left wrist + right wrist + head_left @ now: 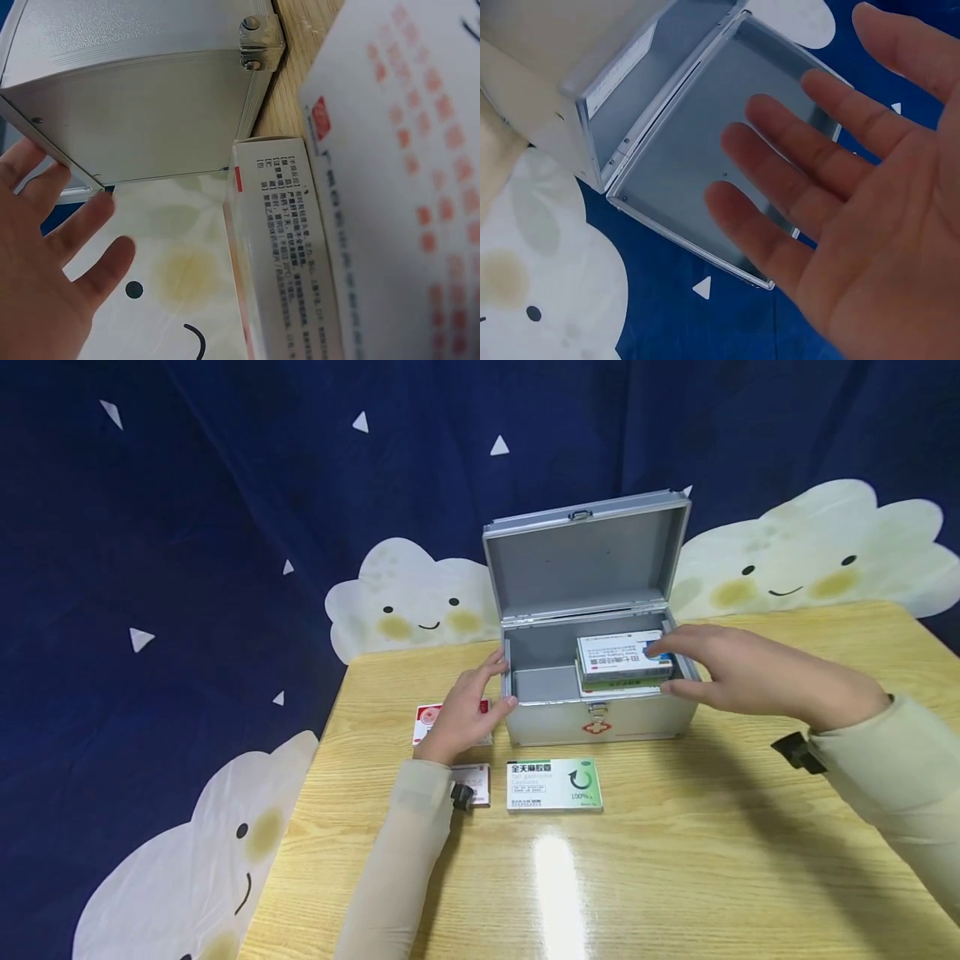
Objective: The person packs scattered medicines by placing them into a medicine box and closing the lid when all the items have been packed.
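Observation:
A silver first-aid case stands on the table with its lid raised. In its right half lies a stack of medicine boxes; the top medicine box is white with a blue patch. My right hand is over the case's right end, fingers extended beside the stack; nothing is gripped in the right wrist view. My left hand is at the case's left end, spread fingers against or very near its rim. Beneath the left hand is a red-and-white medicine box, partly hidden.
In front of the case lies a white-and-green capsule box. Left of it, another white medicine box is partly covered by the left wrist. A dark blue curtain with cloud shapes hangs behind the wooden table.

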Available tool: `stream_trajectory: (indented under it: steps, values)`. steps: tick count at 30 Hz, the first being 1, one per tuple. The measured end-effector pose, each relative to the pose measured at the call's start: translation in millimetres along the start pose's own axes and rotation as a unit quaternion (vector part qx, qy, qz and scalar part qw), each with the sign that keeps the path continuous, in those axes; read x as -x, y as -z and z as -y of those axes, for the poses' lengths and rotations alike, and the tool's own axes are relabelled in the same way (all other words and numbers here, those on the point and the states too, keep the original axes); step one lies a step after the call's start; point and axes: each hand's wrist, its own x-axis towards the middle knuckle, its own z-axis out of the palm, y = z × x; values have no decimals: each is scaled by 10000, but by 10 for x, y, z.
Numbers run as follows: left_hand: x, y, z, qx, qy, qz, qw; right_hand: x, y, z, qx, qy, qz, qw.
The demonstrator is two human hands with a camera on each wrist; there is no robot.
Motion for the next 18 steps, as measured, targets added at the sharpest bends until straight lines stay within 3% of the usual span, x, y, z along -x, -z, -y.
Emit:
stream_trajectory:
  steps: [5,9,18]
  values:
    - [6,21,-17,-254,-174,-137,9994,153,-77,80,-203,131,-70,9997]
    - [15,26,-34,-271,-90,-95,9995,257,-128,159,-257,68,64,9996]
    - [21,46,-46,72,-34,81,9999,333,-241,207,-325,266,-61,9991]
